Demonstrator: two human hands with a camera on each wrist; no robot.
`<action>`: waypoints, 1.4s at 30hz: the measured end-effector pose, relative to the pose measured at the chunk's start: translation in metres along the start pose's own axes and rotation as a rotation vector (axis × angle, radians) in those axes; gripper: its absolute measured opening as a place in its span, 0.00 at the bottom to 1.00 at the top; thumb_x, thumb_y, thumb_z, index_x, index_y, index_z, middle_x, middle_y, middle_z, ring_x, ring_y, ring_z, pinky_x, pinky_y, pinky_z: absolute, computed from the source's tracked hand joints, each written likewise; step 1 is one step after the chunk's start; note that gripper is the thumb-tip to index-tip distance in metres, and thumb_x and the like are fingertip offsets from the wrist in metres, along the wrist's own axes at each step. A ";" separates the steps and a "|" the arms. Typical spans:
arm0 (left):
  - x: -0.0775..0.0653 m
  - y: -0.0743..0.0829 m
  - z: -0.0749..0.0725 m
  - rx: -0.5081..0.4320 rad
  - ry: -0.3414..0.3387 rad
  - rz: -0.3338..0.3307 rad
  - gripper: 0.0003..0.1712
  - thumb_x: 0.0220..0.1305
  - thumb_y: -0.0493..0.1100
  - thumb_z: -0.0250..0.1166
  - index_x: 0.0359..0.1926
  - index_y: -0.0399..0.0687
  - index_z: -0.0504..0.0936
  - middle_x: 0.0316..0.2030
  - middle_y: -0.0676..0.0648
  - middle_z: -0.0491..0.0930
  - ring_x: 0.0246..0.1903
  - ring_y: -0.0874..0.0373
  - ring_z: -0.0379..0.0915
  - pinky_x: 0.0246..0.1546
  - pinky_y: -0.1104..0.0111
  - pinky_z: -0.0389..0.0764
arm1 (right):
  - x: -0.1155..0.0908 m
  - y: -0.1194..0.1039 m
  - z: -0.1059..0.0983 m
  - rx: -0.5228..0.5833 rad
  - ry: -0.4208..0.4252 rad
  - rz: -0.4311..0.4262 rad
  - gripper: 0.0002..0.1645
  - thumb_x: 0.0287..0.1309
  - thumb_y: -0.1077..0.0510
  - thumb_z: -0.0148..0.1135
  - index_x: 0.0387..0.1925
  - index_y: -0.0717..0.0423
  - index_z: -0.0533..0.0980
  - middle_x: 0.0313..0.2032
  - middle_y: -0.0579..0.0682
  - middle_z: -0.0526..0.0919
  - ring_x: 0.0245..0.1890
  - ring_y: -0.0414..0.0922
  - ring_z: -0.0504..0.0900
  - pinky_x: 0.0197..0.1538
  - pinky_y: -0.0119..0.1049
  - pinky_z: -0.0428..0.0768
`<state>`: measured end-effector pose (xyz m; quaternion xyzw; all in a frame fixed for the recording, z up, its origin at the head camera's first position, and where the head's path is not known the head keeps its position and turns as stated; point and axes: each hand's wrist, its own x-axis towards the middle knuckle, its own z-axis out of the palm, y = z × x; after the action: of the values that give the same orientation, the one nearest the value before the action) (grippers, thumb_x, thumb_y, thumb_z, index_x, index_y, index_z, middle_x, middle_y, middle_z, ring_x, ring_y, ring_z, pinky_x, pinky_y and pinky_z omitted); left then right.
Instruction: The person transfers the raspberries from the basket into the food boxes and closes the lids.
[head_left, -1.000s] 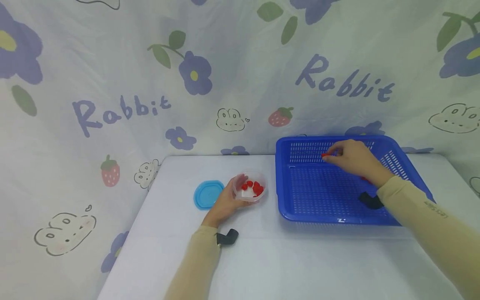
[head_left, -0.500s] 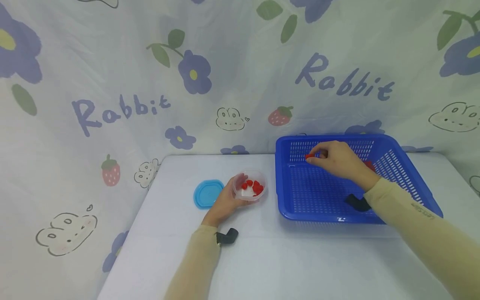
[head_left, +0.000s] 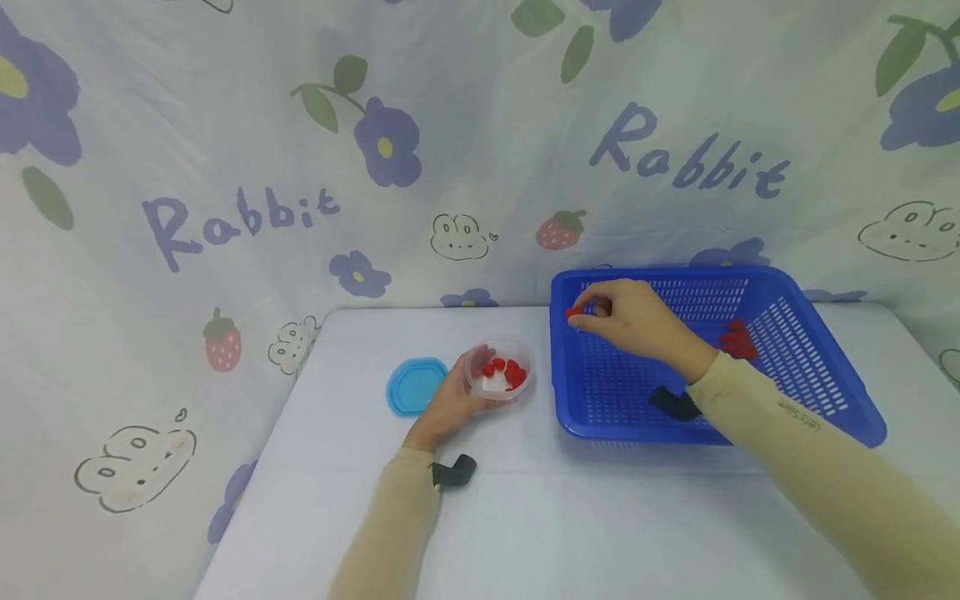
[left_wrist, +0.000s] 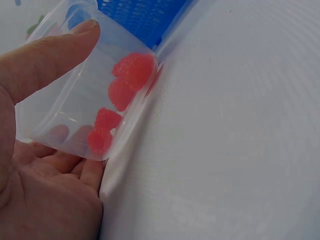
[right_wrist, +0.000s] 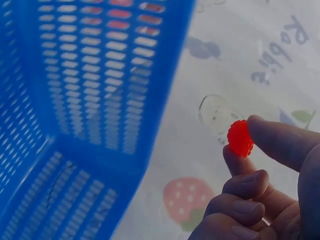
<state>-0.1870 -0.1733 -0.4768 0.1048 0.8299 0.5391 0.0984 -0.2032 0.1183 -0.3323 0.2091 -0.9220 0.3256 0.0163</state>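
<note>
My left hand (head_left: 448,407) grips a clear plastic cup (left_wrist: 65,95) from its left side, thumb on the near wall and fingers behind. Several red raspberries (left_wrist: 135,70) lie on the bottom of that cup. Between thumb and index finger, my right hand (head_left: 626,321) pinches one raspberry (right_wrist: 241,138), held up over the left rim of the blue basket (head_left: 558,367). More raspberries (head_left: 738,340) sit in a small heap in the basket's right part. The blue lid (head_left: 414,388) lies flat on the table, just left of the cup and partly behind the left hand.
The white table (head_left: 562,533) carries the lid, cup and basket. A patterned curtain (head_left: 465,150) hangs right behind the table's far edge. The basket has tall slotted walls, and its left side stands a short way right of the cup.
My right hand has moved left with the pinched raspberry, from over the basket's middle to its left rim, uncovering the raspberries at the right. The left hand and cup have stayed in place.
</note>
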 end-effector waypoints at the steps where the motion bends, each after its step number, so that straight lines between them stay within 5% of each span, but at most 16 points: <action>1: 0.000 0.000 0.000 -0.005 -0.001 0.005 0.53 0.41 0.56 0.75 0.68 0.66 0.56 0.63 0.63 0.63 0.64 0.65 0.54 0.63 0.49 0.58 | 0.002 -0.003 0.002 0.004 0.001 -0.003 0.15 0.54 0.47 0.65 0.38 0.52 0.81 0.16 0.46 0.68 0.16 0.43 0.65 0.20 0.35 0.62; 24: 0.001 0.002 0.000 0.001 0.000 0.010 0.56 0.40 0.59 0.75 0.69 0.60 0.55 0.63 0.61 0.63 0.63 0.67 0.54 0.62 0.50 0.59 | 0.038 -0.056 0.044 0.035 -0.132 0.078 0.14 0.53 0.47 0.65 0.37 0.49 0.81 0.17 0.48 0.72 0.19 0.44 0.69 0.19 0.31 0.67; 29: 0.001 0.001 -0.001 -0.026 -0.011 0.029 0.56 0.41 0.57 0.75 0.69 0.58 0.55 0.63 0.61 0.64 0.63 0.66 0.54 0.63 0.52 0.60 | 0.043 -0.059 0.051 0.043 -0.174 0.099 0.13 0.52 0.47 0.65 0.36 0.49 0.81 0.18 0.48 0.73 0.20 0.44 0.71 0.20 0.31 0.71; 36: 0.001 0.002 0.000 -0.009 -0.002 -0.011 0.54 0.39 0.59 0.75 0.67 0.68 0.56 0.62 0.65 0.62 0.63 0.67 0.53 0.61 0.53 0.63 | 0.050 -0.055 0.061 0.010 -0.262 0.084 0.11 0.53 0.49 0.64 0.33 0.50 0.81 0.25 0.46 0.79 0.26 0.44 0.75 0.27 0.32 0.75; 42: 0.002 0.001 0.000 -0.016 -0.003 0.007 0.56 0.40 0.57 0.75 0.69 0.60 0.55 0.63 0.63 0.62 0.64 0.65 0.53 0.62 0.51 0.61 | 0.054 -0.054 0.065 -0.081 -0.330 0.100 0.10 0.51 0.50 0.66 0.33 0.51 0.82 0.31 0.46 0.80 0.31 0.45 0.76 0.31 0.32 0.77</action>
<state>-0.1885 -0.1728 -0.4756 0.1076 0.8249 0.5461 0.0986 -0.2243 0.0206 -0.3427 0.2129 -0.9337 0.2499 -0.1429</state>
